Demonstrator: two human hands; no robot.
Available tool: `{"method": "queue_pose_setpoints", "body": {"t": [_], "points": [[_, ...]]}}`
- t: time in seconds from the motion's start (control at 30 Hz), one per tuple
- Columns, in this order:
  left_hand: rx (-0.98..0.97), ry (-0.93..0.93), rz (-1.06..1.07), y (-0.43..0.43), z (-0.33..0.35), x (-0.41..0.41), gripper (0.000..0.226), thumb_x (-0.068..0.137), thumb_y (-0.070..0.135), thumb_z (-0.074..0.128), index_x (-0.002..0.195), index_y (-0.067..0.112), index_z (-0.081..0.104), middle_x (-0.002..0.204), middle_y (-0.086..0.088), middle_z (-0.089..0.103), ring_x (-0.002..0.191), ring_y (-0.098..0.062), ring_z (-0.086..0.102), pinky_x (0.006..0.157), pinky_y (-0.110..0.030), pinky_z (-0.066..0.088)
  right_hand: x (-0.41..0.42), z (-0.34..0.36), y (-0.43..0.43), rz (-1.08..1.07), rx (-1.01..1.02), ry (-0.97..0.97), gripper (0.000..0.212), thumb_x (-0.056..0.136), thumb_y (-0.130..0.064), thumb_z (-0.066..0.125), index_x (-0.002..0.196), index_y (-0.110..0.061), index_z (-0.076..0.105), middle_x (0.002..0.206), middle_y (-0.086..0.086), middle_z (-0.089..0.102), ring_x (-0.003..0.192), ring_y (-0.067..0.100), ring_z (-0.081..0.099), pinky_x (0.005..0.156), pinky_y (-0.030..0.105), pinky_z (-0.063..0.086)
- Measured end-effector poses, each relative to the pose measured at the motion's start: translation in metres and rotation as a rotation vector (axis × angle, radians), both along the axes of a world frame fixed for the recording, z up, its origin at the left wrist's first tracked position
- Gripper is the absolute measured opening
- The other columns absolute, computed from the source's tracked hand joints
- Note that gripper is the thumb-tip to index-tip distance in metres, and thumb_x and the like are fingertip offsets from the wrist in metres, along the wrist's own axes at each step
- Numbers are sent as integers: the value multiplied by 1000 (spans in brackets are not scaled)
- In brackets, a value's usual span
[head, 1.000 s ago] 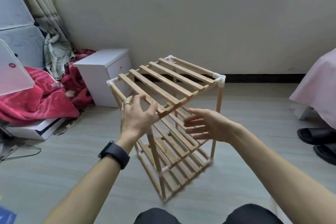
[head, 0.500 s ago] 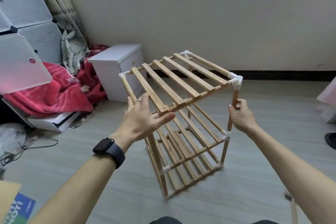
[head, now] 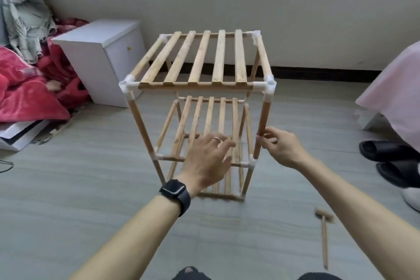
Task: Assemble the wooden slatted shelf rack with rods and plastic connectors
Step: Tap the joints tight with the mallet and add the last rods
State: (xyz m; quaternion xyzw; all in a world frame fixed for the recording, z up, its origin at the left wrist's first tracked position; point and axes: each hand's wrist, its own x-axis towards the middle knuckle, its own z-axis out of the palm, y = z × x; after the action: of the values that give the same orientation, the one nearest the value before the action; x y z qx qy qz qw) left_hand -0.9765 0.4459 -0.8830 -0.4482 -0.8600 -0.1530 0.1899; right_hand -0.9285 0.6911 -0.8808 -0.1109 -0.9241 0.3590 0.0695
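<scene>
I judge the build is near its end and this step is a check of the joints, so I would go gently. My right hand (head: 281, 148) pinches the front right rod (head: 263, 120) between thumb and curled fingers, just above the middle connector (head: 250, 163). My left hand (head: 204, 159) hangs in front of the middle shelf with its fingers spread and relaxed. It is blurred, and it seems to hold nothing. To do this well, I would steady that rod with the right hand and use the flat left palm to press each corner down. I would watch for any gap where wood enters plastic, and I would not twist the frame, since the push-fit corners could probably work loose. The mallet (head: 323, 229) lies on the floor (head: 91, 188) near my right side, should a joint need a tap. The rack (head: 195, 85) stands upright on the floor in mid-view, before the wall, with a white cabinet (head: 102, 52) behind it to the left. It is pale wood, with five flat slats across the top tier and more slatted tiers below. Round rods serve as legs and white connectors sit at the corners. From here it looks square.
</scene>
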Motion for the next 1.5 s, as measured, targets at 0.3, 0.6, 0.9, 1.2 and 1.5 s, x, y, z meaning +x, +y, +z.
{"method": "queue_pose_setpoints", "body": {"t": [0.3, 0.6, 0.9, 1.2, 1.5], "points": [[-182, -487, 193, 77, -105, -26, 38, 99, 61, 45, 136, 56, 51, 157, 5, 36, 141, -26, 35, 106, -47, 34, -1, -34, -2, -1, -11, 56, 11, 100, -44, 60, 92, -36, 62, 78, -30, 71, 72, -12, 66, 65, 4, 45], [-62, -296, 148, 80, -128, -37, 31, 97, 56, 53, 127, 52, 62, 142, -1, 52, 108, -26, 63, 75, -46, 43, -1, -63, 2, 31, 127, 189, 14, 100, -25, 65, 98, -12, 69, 84, -11, 76, 82, 8, 72, 76, 29, 57], [-195, -417, 51, 66, -125, -44, 39, 102, 61, 36, 140, 60, 42, 157, 7, 25, 128, -19, 47, 81, -38, 30, 3, -60, -11, -25, 89, 46, 22, 99, -31, 65, 104, -10, 71, 91, -3, 78, 90, 20, 74, 83, 36, 56], [-233, -387, 34, 63, -131, -47, 40, 106, 56, 31, 144, 64, 25, 158, 7, 13, 129, -21, 43, 93, -48, 38, -40, 8, -50, -206, -729, 401, 46, 87, -24, 60, 47, -18, 39, 44, -1, 33, 43, 15, 30, 48, 37, 24], [-334, -467, 1, 59, -115, -55, 41, 106, 52, 32, 147, 58, 32, 163, 4, 14, 129, -25, 43, 91, -46, 41, -54, -6, -53, -253, -778, 465, 39, 79, -14, 59, 48, -11, 36, 41, 0, 31, 40, 14, 28, 44, 28, 26]]}}
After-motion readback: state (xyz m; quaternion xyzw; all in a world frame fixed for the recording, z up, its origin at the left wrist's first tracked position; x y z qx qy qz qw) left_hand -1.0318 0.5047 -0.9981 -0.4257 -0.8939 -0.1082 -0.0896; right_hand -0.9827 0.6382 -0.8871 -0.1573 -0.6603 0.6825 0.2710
